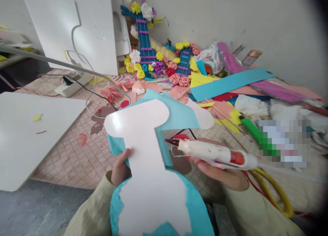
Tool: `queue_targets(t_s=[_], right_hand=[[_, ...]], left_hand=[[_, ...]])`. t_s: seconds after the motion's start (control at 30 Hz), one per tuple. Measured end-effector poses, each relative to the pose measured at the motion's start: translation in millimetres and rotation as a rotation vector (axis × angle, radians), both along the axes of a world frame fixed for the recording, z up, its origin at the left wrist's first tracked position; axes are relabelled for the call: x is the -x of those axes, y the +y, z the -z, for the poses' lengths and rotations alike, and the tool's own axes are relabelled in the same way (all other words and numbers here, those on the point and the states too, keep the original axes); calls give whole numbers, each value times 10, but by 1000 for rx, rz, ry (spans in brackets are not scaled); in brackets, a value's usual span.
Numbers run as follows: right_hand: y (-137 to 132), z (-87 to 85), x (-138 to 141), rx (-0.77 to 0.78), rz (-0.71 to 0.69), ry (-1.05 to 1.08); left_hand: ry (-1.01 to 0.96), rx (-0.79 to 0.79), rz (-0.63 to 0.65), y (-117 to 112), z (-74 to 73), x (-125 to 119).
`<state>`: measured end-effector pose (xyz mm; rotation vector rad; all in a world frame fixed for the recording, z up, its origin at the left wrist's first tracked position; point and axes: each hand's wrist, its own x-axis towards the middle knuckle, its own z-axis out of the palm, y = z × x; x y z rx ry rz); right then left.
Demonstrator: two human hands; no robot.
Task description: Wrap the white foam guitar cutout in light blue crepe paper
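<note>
Gripping white cutout (148, 154) on blue paper (176, 114): left hand (120, 167) pinches its edge. Right hand (220, 174) clasps hot glue gun (215, 154), nozzle beside cutout. Beyond: white board (30, 133) left, power strip (73, 85), paper flowers (159, 66) against wall.

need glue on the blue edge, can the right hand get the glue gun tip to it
Probably yes: the right hand holds the glue gun, its nozzle just short of the blue paper beside the white cutout, with nothing between them.

Glue gun (217, 155) right of the cutout (146, 143), paper flowers (159, 63) behind, power strip (73, 85) behind-left.
</note>
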<state>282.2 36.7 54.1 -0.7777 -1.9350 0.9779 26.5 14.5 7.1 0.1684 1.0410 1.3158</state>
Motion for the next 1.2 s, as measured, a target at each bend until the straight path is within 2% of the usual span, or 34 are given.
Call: queue_targets(t_s=[0.1,0.2,0.3,0.4,0.47,0.53,0.57,0.63,0.7,0.8,0.87,1.0,1.2], right_hand=[[9,22,-74,-37,2,25],[40,8,-81,-112,63,15],[82,-14,-51,-264,125,-75],[121,25,-47,-447,146,-165],[142,84,-59,-560,155,-183],[158,142,-66,-648,158,-199],[163,165,-65,-685,161,-203],[169,193,-55,-738,149,-219],[172,202,-42,-771,131,-240],[173,205,-32,-791,112,-270],[175,209,-32,-815,117,-276],[181,219,-34,-841,119,-268],[179,238,-33,-807,123,-295]], left_hand=[[96,101,-47,181,-151,20],[191,60,38,299,-318,44],[190,83,305,298,-391,158],[191,97,619,236,-417,396],[362,113,764,186,-476,575],[717,112,881,138,-587,703],[941,45,938,116,-655,731],[1336,-175,879,82,-791,697],[1559,-491,765,73,-899,552],[1676,-1030,671,117,-997,221],[1718,-1220,664,178,-1040,14],[1781,-1342,691,319,-1087,-197],[1700,-1340,723,427,-1025,-200]])
